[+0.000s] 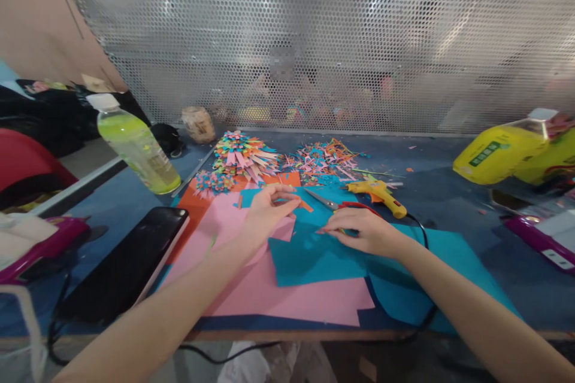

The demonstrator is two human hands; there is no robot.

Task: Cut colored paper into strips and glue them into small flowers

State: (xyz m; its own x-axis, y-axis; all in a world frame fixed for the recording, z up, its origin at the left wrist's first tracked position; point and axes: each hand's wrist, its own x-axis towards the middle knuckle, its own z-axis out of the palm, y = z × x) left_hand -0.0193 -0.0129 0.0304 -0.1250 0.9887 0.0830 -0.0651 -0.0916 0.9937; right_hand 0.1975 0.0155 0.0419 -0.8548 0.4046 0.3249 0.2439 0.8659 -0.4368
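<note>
My left hand pinches a small orange paper strip between thumb and forefinger, above the blue paper sheet. The scissors have red handles, and their blades point up and left toward that strip. My right hand is closed around the handles, which its fingers partly hide. A tiny pinkish bit shows at the right fingertips; I cannot make out what it is. Pink paper and orange paper lie under and beside the blue sheet.
Beyond my hands are a multicoloured paper-strip cluster, loose paper scraps and a yellow glue gun. A black phone and a drink bottle stand left, a yellow bottle right. A perforated metal panel closes the back.
</note>
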